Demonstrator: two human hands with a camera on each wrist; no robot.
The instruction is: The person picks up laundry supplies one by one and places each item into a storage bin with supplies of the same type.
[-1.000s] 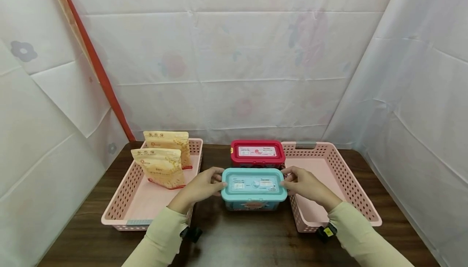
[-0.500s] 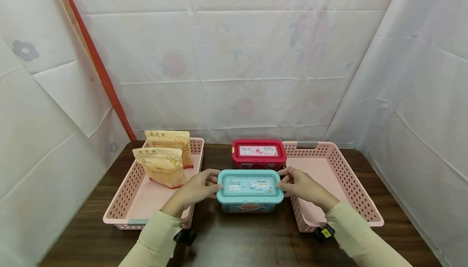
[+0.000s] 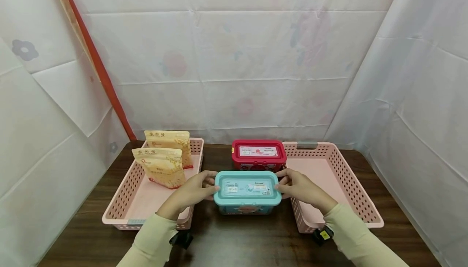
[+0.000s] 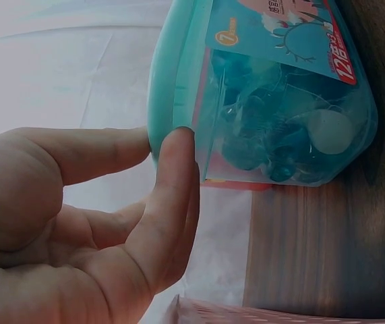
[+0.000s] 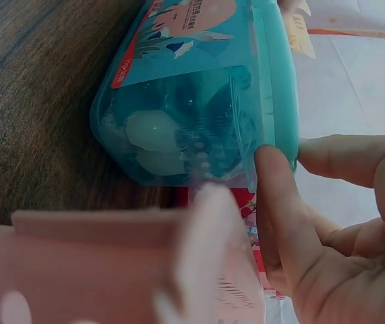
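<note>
A see-through tub with a turquoise lid (image 3: 248, 189) stands in the middle of the table, lid up. Blue and whitish capsules, like laundry pods, show through its wall (image 4: 280, 128). My left hand (image 3: 191, 192) pinches the left end of the lid rim between thumb and fingers. At the opposite end my right hand (image 3: 301, 187) pinches the rim in the same way. Close to the wrist views' wood surface sits the tub's base; whether it touches cannot be told. Behind it is a similar tub with a red lid (image 3: 258, 153).
On the left, a pink basket (image 3: 118, 198) holds two yellow pouches (image 3: 164, 169), (image 3: 174, 145) standing upright. A second pink basket (image 3: 351, 189) is on the right, its near left corner close to my right hand. White sheeting (image 3: 234, 55) rises behind the dark wooden table (image 3: 234, 246).
Both hands have shifted left and slightly nearer with the turquoise-lidded tub, leaving more distance to the red-lidded one. The baskets and pouches stay in place.
</note>
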